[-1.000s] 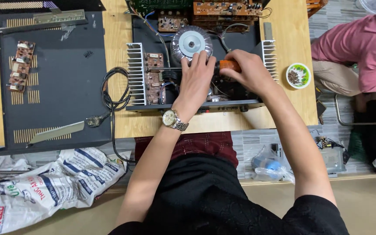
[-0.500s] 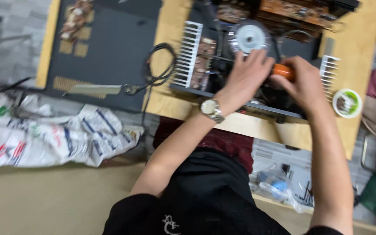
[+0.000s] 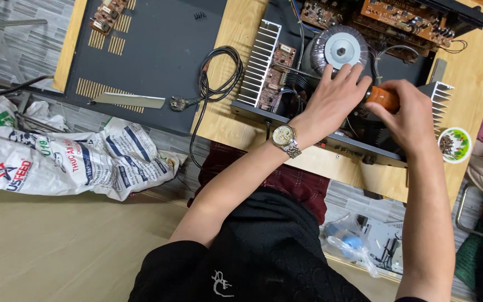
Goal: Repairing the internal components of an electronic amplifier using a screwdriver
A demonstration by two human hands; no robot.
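Two hands work inside an opened amplifier chassis (image 3: 364, 142) on a wooden surface (image 3: 236, 120).

Largest first: the dark cover panel (image 3: 157, 56) is already off and lies well left of the fingers, with small circuit boards (image 3: 107, 14) on its far end and a metal strip (image 3: 129, 100) at its near edge. Chassis is open-topped, internals exposed. A finned heatsink (image 3: 259, 64) stands left of the left fingers, and another heatsink (image 3: 441, 95) is just right of the right hand. Brown circuit boards (image 3: 403, 17) sit beyond the fingers. The round toroidal transformer (image 3: 339, 50) is just beyond the left fingertips, seemingly still mounted.

Left hand (image 3: 334, 100), wristwatch (image 3: 285, 140) on the wrist, lies flat with fingers spread, pressing down on parts beside the transformer, gripping nothing visible. Right hand (image 3: 406, 112) is closed around an orange screwdriver handle (image 3: 382, 98); tip hidden under the hands.

Coiled black power cable (image 3: 219, 72) lies left of the chassis. Small round tin of screws (image 3: 454, 144) sits just right of the right hand.

Judged: disassembly partway, cover removed, boards and transformer still inside.
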